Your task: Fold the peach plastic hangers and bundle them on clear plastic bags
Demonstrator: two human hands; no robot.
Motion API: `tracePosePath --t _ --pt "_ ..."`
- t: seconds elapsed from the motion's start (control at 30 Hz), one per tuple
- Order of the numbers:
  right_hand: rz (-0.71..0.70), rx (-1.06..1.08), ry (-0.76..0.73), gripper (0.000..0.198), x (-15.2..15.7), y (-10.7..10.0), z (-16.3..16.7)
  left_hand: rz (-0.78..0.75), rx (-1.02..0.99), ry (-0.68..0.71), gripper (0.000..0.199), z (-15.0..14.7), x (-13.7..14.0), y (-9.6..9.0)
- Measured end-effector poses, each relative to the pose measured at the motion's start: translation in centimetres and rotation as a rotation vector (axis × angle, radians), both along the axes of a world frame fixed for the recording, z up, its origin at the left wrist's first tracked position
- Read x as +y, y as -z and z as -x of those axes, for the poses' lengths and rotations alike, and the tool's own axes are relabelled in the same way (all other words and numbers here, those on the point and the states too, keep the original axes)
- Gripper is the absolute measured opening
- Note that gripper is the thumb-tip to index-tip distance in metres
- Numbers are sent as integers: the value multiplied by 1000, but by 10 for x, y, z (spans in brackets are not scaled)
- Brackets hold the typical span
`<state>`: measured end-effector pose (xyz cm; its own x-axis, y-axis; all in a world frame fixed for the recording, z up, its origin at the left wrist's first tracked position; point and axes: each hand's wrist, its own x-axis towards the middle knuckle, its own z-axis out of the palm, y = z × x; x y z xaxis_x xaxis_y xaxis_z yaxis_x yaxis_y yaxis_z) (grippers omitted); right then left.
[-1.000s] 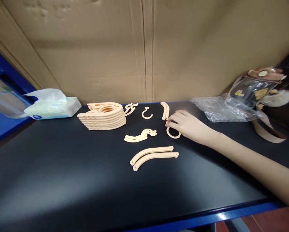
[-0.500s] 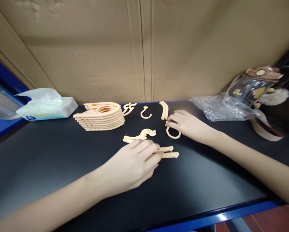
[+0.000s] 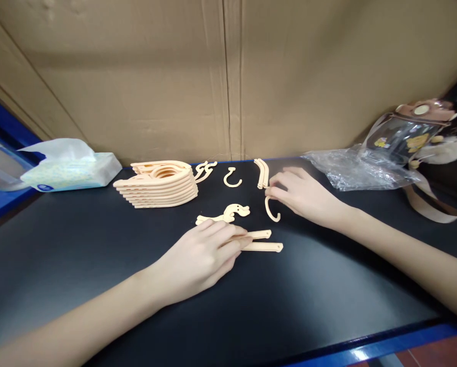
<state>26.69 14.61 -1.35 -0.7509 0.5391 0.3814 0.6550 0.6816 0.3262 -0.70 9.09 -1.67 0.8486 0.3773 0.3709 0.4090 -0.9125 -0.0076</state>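
One cream plastic hook (image 3: 269, 212) — likely light, stiff, best held by its end — is pinched in the right hand (image 3: 305, 196) over the black tabletop (image 3: 308, 295); the left hand (image 3: 207, 255) clasps the farther of two curved cream plastic bars (image 3: 261, 234).

One cam, on my head. Looks forward and down at the surface (image 3: 335, 300) from above and behind my left hand (image 3: 203, 257) and right hand (image 3: 305, 196). Close range: both fit whole, midframe. Beyond them, cardboard (image 3: 308, 76) fills the top.
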Motion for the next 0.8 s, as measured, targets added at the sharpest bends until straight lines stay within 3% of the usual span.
tracePosePath --t 0.1,0.23,0.33,0.5,0.8 --pt "270 324 -11 18 -8 -2 8 11 -3 -23 26 1 0 1" --pt "874 829 -31 19 -20 -4 21 28 -9 -42 28 1 -1 1" --pt "1149 990 12 22 -22 0 26 29 -16 -61 28 -1 -1 1" --pt "1260 1039 51 26 -15 8 22 32 -21 -84 26 -4 -2 -2" --pt "1307 1037 45 27 -15 5 24 -17 -23 -90 17 -12 -5 1"
